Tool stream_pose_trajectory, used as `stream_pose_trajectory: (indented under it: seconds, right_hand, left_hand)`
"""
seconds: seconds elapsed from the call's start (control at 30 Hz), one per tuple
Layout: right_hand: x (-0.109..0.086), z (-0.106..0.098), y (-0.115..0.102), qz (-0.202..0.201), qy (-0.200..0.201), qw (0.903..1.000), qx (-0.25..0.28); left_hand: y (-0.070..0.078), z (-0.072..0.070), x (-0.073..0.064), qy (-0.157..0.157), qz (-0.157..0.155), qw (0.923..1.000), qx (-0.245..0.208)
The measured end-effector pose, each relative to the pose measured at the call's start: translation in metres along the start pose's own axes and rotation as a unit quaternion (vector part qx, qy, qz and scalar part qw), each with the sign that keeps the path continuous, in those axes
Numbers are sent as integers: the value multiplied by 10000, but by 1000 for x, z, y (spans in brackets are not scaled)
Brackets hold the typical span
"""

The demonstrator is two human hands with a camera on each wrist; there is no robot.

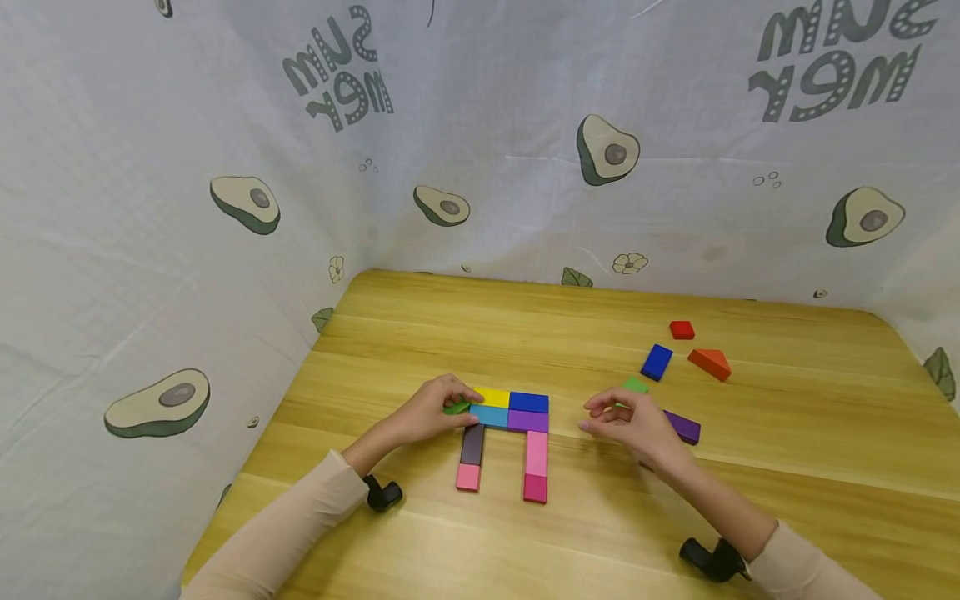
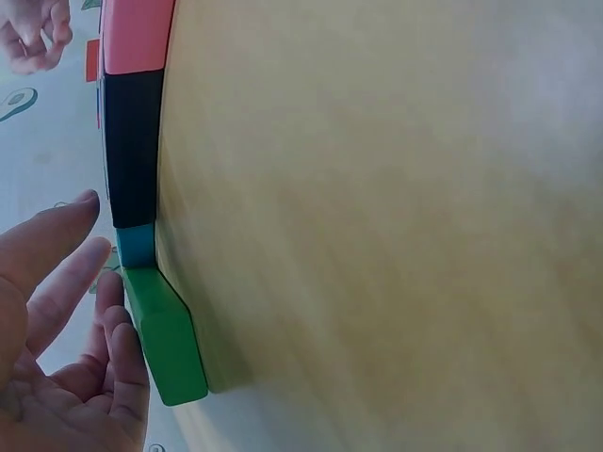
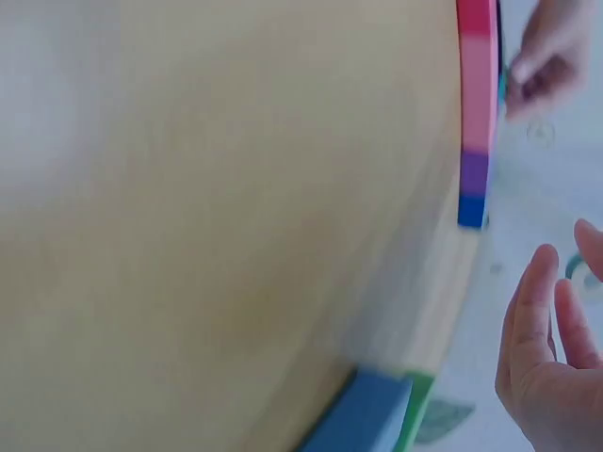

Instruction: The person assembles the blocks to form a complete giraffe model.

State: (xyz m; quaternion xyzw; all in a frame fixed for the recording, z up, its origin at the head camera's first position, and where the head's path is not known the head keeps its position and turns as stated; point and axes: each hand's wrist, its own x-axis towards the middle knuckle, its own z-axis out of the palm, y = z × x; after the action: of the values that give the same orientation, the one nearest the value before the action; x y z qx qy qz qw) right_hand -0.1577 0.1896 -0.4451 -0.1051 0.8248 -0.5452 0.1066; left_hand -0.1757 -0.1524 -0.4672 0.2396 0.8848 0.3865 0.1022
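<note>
Both sleeves (image 1: pixel 288 525) ran out of view, near. Right of the joined blocks (image 1: pixel 527 419) on the bench (image 1: pixel 600 533), the loosely spread right hand (image 1: pixel 637 427) half hid a lime block (image 1: pixel 636 385); the left hand (image 1: pixel 429 410), fingers relaxed against a green block (image 2: pixel 168 341), partly covered it.

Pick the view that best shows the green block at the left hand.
Left wrist: the green block appears large, its side and end mostly clear of the left hand. Head: small and partly covered by that hand. Right wrist: I can't make it out.
</note>
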Motion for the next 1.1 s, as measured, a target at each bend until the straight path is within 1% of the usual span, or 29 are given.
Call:
stream_pose_trajectory:
  seconds: [0.1, 0.2, 0.3, 0.5, 0.6, 0.73, 0.87, 0.97, 1.1]
  right_hand:
    - [5, -13, 2, 188, 207, 9996, 84]
    - [9, -24, 4, 215, 358, 9991, 59]
    - [14, -34, 7, 191, 495, 9986, -61]
    - [22, -48, 11, 201, 702, 9973, -50]
    - [25, -53, 13, 228, 788, 9966, -112]
    - [29, -57, 16, 424, 929, 9946, -172]
    - [31, -59, 19, 615, 902, 9938, -220]
    - [32, -60, 22, 661, 893, 9936, -213]
    - [33, -62, 26, 641, 964, 9926, -366]
  left_hand:
    - [2, 0, 2, -23, -14, 10000, 43]
    - [4, 0, 4, -20, 0, 10000, 71]
    - [8, 2, 6, -8, 110, 9999, 71]
    - [17, 8, 13, -91, 155, 9998, -56]
    - [20, 13, 16, -119, 205, 9997, -49]
    - [22, 20, 21, -139, 324, 9994, -58]
    - [23, 27, 25, -129, 376, 9992, -68]
    - [24, 32, 27, -92, 322, 9994, 0]
    - [27, 36, 28, -20, 195, 9998, 74]
